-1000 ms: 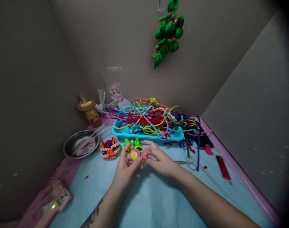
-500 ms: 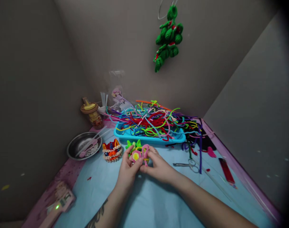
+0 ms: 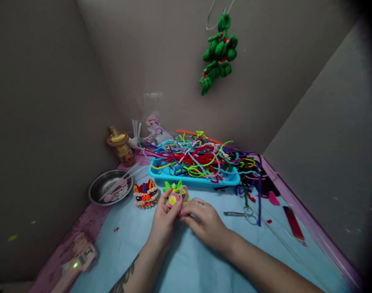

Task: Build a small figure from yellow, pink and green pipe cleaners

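Observation:
My left hand [image 3: 163, 219] is closed round a small pink flower with a yellow centre [image 3: 173, 200], made of pipe cleaner. From the flower a pink pipe cleaner [image 3: 184, 189] loops up and bends back down. My right hand [image 3: 208, 221] has its thumb and fingers pinched at the lower end of that loop, whose tip is mostly hidden. Just behind the flower lies a bright green and yellow pipe-cleaner piece [image 3: 176, 184], partly covered by the hand. To the left sits a red, orange and cream pipe-cleaner figure [image 3: 146, 195].
A blue tray [image 3: 193, 180] heaped with coloured pipe cleaners stands behind my hands. Scissors [image 3: 241, 213] and a red packet [image 3: 293, 224] lie right. At left are a metal bowl [image 3: 96, 195], a lidded cup [image 3: 124, 152] and a pink glue gun [image 3: 80, 260]. A green ornament [image 3: 218, 53] hangs above.
My right hand has turned and slid down along the pink pipe cleaner to its lower end, exposing more of the loop. My left hand still holds the flower. The view has shifted slightly.

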A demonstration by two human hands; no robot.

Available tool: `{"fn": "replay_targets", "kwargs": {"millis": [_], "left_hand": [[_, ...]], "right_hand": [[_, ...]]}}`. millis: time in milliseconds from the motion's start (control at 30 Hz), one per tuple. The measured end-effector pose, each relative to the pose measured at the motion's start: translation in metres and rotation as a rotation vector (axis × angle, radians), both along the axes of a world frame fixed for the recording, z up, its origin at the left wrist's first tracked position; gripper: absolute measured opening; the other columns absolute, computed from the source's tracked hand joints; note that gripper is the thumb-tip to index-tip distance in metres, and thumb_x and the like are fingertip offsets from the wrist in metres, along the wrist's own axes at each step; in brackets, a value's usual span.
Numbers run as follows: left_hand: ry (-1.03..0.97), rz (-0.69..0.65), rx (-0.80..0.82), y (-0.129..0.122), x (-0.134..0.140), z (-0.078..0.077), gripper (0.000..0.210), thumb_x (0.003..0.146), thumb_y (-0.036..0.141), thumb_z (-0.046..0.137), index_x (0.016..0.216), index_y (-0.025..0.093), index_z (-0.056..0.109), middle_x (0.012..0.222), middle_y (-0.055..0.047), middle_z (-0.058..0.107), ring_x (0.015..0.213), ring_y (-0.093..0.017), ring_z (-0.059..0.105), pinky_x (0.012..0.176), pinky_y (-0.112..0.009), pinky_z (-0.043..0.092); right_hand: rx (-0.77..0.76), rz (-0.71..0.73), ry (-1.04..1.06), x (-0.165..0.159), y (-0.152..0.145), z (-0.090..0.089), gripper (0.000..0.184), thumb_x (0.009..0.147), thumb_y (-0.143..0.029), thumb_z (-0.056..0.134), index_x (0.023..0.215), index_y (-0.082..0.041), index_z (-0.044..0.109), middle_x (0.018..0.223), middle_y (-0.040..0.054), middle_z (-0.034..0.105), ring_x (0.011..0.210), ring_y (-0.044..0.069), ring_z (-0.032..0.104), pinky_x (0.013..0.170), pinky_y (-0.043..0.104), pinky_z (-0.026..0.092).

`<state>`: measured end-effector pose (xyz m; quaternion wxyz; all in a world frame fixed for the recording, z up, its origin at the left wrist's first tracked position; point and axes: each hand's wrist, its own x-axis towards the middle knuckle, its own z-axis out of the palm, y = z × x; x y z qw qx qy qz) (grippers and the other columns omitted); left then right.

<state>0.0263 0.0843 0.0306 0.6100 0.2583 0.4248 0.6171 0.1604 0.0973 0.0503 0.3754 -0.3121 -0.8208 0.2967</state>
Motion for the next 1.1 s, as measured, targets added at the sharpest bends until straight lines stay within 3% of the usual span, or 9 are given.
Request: {"fn": "replay_targets", "kwargs": {"millis": [100,200,333,367,400,467,533,767,1100], "left_hand": [[-0.023,0.012,-0.015,0.000,-0.003,-0.001,0.065,0.063,0.030,0.075,0.119,0.020,0.045,0.063,0.004,0.058,0.049,-0.006,0.050,0.050,-0.016,0.037],[-0.017,0.010,-0.016,0.001,-0.005,-0.003,0.064,0.064,0.030,0.074,0.120,0.019,0.045,0.054,0.007,0.050,0.044,-0.004,0.044,0.047,-0.015,0.034],[0.001,-0.016,-0.015,0.001,-0.004,-0.002,0.063,0.063,0.029,0.074,0.118,0.018,0.046,0.059,0.005,0.052,0.048,-0.005,0.046,0.048,-0.016,0.034],[0.002,-0.028,-0.011,0.000,-0.003,-0.002,0.062,0.064,0.029,0.074,0.118,0.018,0.046,0.061,0.005,0.053,0.048,-0.005,0.046,0.048,-0.016,0.034],[-0.002,-0.043,-0.008,0.000,-0.002,-0.002,0.061,0.064,0.028,0.074,0.117,0.019,0.046,0.062,0.005,0.054,0.047,-0.004,0.045,0.047,-0.016,0.033],[-0.015,-0.079,-0.011,-0.001,0.000,-0.002,0.059,0.064,0.028,0.074,0.116,0.020,0.046,0.066,0.004,0.054,0.047,-0.004,0.045,0.047,-0.016,0.032],[-0.024,-0.101,-0.011,-0.003,0.001,-0.002,0.058,0.065,0.027,0.073,0.115,0.020,0.046,0.068,0.004,0.055,0.049,-0.004,0.046,0.047,-0.016,0.033],[-0.041,-0.135,-0.004,-0.005,0.002,-0.002,0.052,0.067,0.032,0.070,0.113,0.020,0.048,0.074,0.001,0.057,0.054,-0.007,0.051,0.050,-0.018,0.036],[0.028,-0.228,0.034,-0.007,0.000,-0.003,0.050,0.069,0.028,0.069,0.114,0.021,0.047,0.075,0.001,0.055,0.054,-0.006,0.048,0.050,-0.018,0.035]], "right_hand": [[-0.009,0.275,-0.144,0.002,-0.009,0.020,0.011,0.081,-0.018,0.050,0.078,-0.022,0.061,0.076,0.0029,0.064,0.078,0.016,0.056,0.073,0.027,0.043],[-0.133,0.522,-0.195,0.012,-0.011,0.040,0.011,0.081,-0.026,0.053,0.079,-0.022,0.063,0.075,0.0011,0.065,0.078,0.015,0.058,0.075,0.025,0.043],[-0.368,0.673,-0.119,0.028,0.001,0.047,0.024,0.076,-0.041,0.059,0.089,-0.022,0.066,0.083,0.0016,0.067,0.077,0.014,0.060,0.072,0.024,0.045],[-0.410,0.624,-0.084,0.030,0.006,0.044,0.029,0.075,-0.043,0.059,0.091,-0.021,0.066,0.084,0.0023,0.067,0.076,0.015,0.060,0.069,0.024,0.045],[-0.419,0.476,-0.009,0.030,0.010,0.040,0.029,0.079,-0.044,0.054,0.090,-0.020,0.066,0.080,0.0026,0.066,0.073,0.015,0.060,0.067,0.024,0.045],[-0.326,0.050,0.087,0.027,0.017,0.030,0.025,0.082,-0.038,0.051,0.083,-0.019,0.067,0.076,0.0031,0.063,0.070,0.014,0.057,0.063,0.024,0.043],[-0.206,-0.099,0.043,0.022,0.021,0.020,0.016,0.079,-0.032,0.058,0.082,-0.020,0.067,0.080,0.0036,0.059,0.076,0.015,0.055,0.067,0.025,0.042],[-0.098,-0.119,-0.118,0.018,0.021,0.013,0.010,0.078,-0.017,0.056,0.072,-0.020,0.064,0.082,0.0020,0.051,0.082,0.015,0.050,0.076,0.028,0.040],[-0.019,-0.140,-0.119,0.019,0.022,0.010,0.011,0.079,-0.016,0.056,0.076,-0.020,0.065,0.080,0.0020,0.051,0.079,0.015,0.050,0.073,0.028,0.040]]}}
